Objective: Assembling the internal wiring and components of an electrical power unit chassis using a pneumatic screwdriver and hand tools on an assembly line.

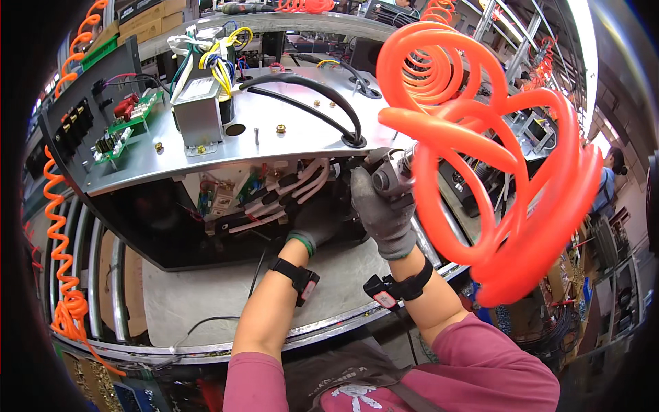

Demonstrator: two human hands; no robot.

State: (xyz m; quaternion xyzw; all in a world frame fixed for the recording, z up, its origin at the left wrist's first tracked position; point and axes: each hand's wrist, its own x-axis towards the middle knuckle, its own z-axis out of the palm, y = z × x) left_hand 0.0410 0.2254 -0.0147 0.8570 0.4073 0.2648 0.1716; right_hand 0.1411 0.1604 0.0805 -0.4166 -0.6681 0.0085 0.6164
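My right hand (381,209), in a grey glove, is closed around a metal air tool (392,175) at the right end of an open metal machine chassis (295,154). An orange coiled air hose (473,123) runs close beside the tool and bulges over the right side. My left hand (319,225), gloved with a green cuff, reaches into the dark lower bay of the chassis. Its fingers are hidden in shadow, beneath white cables with black sleeves (302,189). Whether it grips anything does not show.
On the chassis top are a silver transformer (199,110), green circuit boards (137,113) and a black cable loop (329,96). The chassis rests on a pale board (199,295) over a roller conveyor (103,288). Another orange coil (58,240) hangs at left. A person (607,182) is far right.
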